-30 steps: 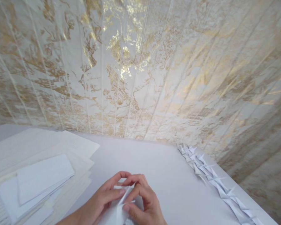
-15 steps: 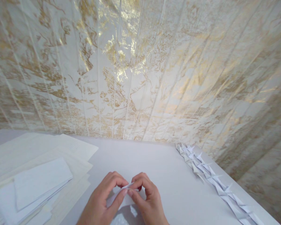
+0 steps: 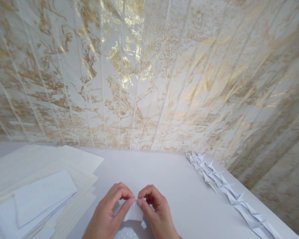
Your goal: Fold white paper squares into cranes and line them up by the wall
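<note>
A small folded piece of white paper (image 3: 134,211) hangs between my two hands, low in the middle of the head view. My left hand (image 3: 114,209) pinches its upper left corner between thumb and forefinger. On the other side, my right hand (image 3: 155,209) grips the upper right corner the same way. The fingertips of both hands are close together along the paper's top edge. Its lower part shows below the thumbs, over a shadowed, pale glossy patch whose kind I cannot make out.
Two rows of folded white paper shapes (image 3: 226,189) with pointed tips run along the table's right edge. Cream sheets (image 3: 84,159) and a stack of cut white paper (image 3: 46,196) lie at left. Behind the white table (image 3: 144,169) hangs a gold-patterned curtain (image 3: 149,99).
The paper was held nearly edge-on with its flaps apart; now its flat face hangs downward between my fingertips. Both hands stay in almost the same place.
</note>
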Available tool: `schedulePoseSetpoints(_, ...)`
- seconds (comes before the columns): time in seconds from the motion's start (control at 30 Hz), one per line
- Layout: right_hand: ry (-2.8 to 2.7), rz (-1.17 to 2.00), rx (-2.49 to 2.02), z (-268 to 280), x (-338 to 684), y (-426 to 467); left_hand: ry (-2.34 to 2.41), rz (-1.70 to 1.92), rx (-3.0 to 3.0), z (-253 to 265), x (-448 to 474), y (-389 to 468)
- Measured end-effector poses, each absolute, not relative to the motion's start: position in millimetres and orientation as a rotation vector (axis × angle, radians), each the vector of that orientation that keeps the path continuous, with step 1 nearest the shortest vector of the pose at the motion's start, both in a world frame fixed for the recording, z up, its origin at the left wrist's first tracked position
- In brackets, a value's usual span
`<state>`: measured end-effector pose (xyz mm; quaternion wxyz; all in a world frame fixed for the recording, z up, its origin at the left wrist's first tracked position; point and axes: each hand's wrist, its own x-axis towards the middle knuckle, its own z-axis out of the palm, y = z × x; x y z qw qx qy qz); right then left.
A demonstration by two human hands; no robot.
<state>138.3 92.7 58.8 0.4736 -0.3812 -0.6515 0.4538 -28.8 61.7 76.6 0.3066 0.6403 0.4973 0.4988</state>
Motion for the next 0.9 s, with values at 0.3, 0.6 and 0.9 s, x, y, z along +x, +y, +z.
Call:
schedulePoseSetpoints(0.3, -1.615, 1.097, -0.780, 58.6, 136.3, 93.9, 1.334, 1.303, 1.638, 76.1, -32.4, 66.2)
schedulePoseSetpoints(0.6, -1.610, 1.109, -0.791, 57.5, 134.0, 94.6, 1.343, 1.260, 1.746, 71.0, -34.1, 68.5)
schedulePoseSetpoints(0.9, -1.574, 1.141, -0.882, 52.1, 134.3, 95.4, 1.360, 1.248, 1.776, 69.6, -33.5, 67.2)
